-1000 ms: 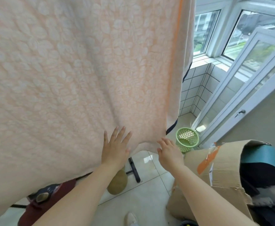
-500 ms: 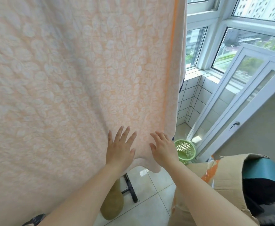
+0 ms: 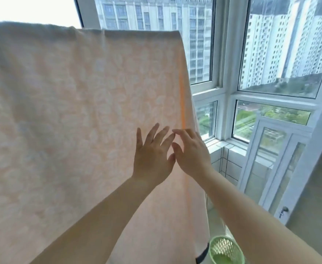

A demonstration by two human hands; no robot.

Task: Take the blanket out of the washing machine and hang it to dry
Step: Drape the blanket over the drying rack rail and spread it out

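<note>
While the blanket (image 3: 76, 115) hangs draped, left hand (image 3: 152, 155) and right hand (image 3: 191, 155) press spread, straight fingers flat against it, gripping nothing.

A single wide-angle head-worn view looks forward and slightly upward from close behind the two raised forearms, facing the hanging blanket (image 3: 70, 115) that fills the near left, with the corner windows (image 3: 278, 54) farther off on the right.

green basket (image 3: 226, 251) on floor (lower right) | windows (image 3: 276, 54) | tiled sill (image 3: 221, 144)
</note>
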